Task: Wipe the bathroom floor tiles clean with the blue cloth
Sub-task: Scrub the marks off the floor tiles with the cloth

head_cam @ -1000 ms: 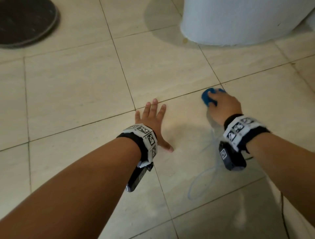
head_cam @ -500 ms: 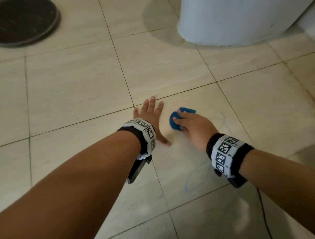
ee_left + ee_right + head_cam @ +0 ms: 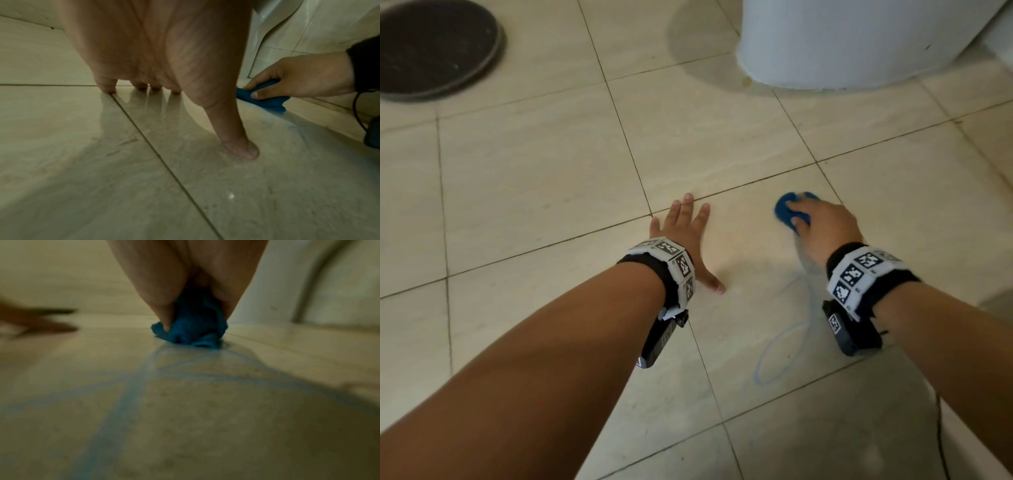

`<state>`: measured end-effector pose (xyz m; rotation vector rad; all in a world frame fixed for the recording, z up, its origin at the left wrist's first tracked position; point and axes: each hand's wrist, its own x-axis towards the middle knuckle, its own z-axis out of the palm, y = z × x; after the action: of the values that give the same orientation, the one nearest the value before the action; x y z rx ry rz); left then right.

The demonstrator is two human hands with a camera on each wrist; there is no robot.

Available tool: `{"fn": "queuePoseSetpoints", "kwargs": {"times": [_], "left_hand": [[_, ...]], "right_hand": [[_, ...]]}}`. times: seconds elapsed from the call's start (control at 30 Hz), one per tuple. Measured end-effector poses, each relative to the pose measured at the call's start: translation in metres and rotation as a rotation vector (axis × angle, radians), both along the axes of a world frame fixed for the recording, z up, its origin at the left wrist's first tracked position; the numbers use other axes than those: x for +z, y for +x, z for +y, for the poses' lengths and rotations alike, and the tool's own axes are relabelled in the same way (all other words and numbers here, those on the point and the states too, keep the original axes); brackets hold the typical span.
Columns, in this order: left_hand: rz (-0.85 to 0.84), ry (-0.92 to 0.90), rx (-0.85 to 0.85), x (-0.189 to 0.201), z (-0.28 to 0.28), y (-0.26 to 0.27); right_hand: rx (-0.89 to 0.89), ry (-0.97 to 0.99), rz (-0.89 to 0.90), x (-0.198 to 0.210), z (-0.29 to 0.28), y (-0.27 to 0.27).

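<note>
Right hand [image 3: 822, 224] clamped on bunched blue cloth [image 3: 786, 210], pressed to floor tiles [image 3: 756, 298]; blue smear loop [image 3: 779, 356] behind grip, wristward; left hand [image 3: 685, 236] splayed flat, bracing, empty

right hand [image 3: 825, 222] – blue cloth [image 3: 786, 209] – tiles [image 3: 544, 164]
</note>
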<state>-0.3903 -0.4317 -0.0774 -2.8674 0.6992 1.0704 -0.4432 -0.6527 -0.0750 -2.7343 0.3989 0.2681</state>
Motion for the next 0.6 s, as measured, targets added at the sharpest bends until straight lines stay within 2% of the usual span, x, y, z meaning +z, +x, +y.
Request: {"fn": "queuePoseSetpoints", "kwargs": {"times": [0.03, 0.07, 0.2, 0.27, 0.3, 0.4, 0.47, 0.5, 0.6], "left_hand": [[-0.001, 0.000, -0.001, 0.001, 0.000, 0.000], [0.001, 0.000, -0.001, 0.001, 0.000, 0.000], [0.006, 0.014, 0.001, 0.000, -0.001, 0.002], [0.005, 0.021, 0.004, 0.000, -0.002, 0.001], [0.002, 0.021, 0.003, 0.000, -0.002, 0.000], [-0.013, 0.015, -0.001, 0.001, -0.002, -0.001], [-0.013, 0.012, -0.002, 0.003, -0.001, 0.000], [-0.010, 0.015, -0.003, 0.003, -0.002, -0.001], [-0.016, 0.035, -0.008, 0.002, -0.003, 0.001]], "right_hand": [[-0.072, -0.037, 0.028, 0.003, -0.005, 0.001], [-0.058, -0.084, 0.059, 0.006, -0.002, -0.001], [0.341, -0.055, 0.066, 0.004, 0.046, -0.014], [0.406, -0.015, 0.058, -0.001, 0.050, -0.011], [0.347, 0.024, 0.042, -0.003, 0.044, -0.006], [-0.014, 0.071, -0.026, -0.005, 0.009, 0.010], [-0.077, 0.040, 0.009, -0.006, 0.005, 0.011], [-0.017, 0.023, 0.036, -0.004, 0.014, 0.008], [0.345, 0.026, 0.023, -0.005, 0.058, -0.018]]}}
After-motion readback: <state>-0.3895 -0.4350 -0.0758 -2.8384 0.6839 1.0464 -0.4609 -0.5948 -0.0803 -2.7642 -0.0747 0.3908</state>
